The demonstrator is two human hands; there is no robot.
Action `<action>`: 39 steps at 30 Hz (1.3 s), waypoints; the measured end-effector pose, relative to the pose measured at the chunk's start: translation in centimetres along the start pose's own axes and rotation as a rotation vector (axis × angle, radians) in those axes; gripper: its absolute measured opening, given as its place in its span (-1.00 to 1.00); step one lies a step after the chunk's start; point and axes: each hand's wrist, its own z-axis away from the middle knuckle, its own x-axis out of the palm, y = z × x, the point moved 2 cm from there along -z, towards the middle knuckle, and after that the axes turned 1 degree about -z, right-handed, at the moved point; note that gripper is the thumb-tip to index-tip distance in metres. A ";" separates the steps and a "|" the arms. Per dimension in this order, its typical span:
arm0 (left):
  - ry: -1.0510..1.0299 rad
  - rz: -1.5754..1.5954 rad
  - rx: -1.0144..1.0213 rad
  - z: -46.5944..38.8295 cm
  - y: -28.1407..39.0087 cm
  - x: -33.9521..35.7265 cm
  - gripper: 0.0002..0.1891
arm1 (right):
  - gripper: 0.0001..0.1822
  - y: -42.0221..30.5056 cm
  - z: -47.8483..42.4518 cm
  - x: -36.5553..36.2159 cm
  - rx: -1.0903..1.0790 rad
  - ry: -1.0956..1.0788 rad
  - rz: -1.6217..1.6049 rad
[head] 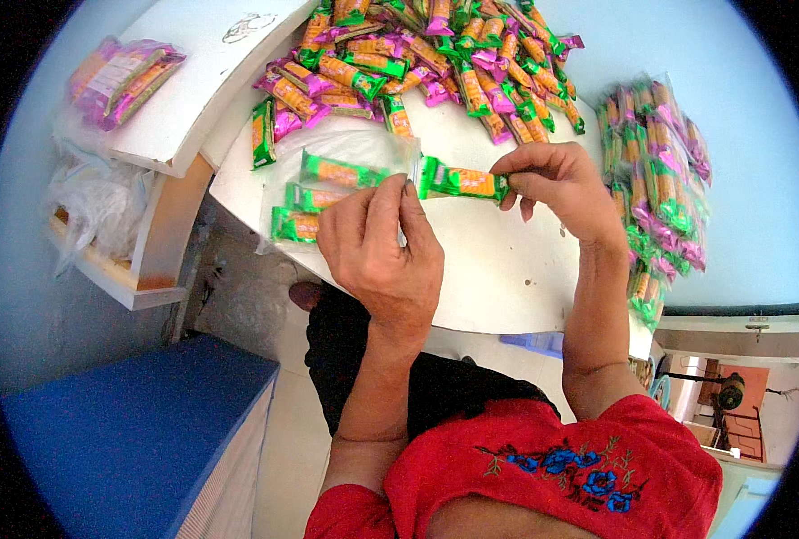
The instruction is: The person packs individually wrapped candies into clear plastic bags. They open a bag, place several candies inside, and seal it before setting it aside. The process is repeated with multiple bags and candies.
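My left hand [386,249] pinches the mouth edge of a clear plastic bag [359,145] that lies on the white table. Several green-wrapped snack bars [339,170] show inside the bag, some partly covered by my fingers. Between the fingertips of my right hand [554,185] is the right end of another green-wrapped snack bar [463,180]. Its left end points at the bag's opening, close to the bag edge; whether the two touch I cannot tell.
Beyond the bag, a large heap of green and purple snack bars [372,64] covers the white table [500,269]. Filled bags [655,168] are stacked at the right. On the left, a purple packet bundle [126,84] rests above an open drawer [160,236] with clear bags [103,195].
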 end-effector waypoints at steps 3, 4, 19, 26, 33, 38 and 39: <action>0.008 0.000 0.006 0.0 0.0 0.0 -0.84 | -0.79 -0.3 0.0 0.6 0.022 -0.020 0.004; 0.006 0.001 0.006 0.0 0.0 0.0 -0.84 | -0.80 -0.4 0.0 0.8 0.025 -0.027 0.009; -0.068 0.044 -0.008 0.0 0.1 -0.1 -0.84 | -0.74 0.2 -2.2 5.7 -0.101 0.086 -0.327; -0.083 0.045 -0.011 0.1 -0.1 0.0 -0.86 | -0.69 1.9 -4.5 9.1 -0.258 0.273 -0.240; -0.076 0.069 0.027 0.2 0.1 0.3 -0.86 | -0.64 2.3 -4.8 9.2 -0.274 0.359 -0.151; -0.149 0.128 0.072 0.2 0.6 0.3 -0.85 | -0.66 3.8 -5.4 8.9 -0.392 0.327 -0.094; -0.174 0.149 0.094 0.2 0.6 0.3 -0.85 | -0.67 3.8 -5.4 9.0 -0.468 0.338 -0.059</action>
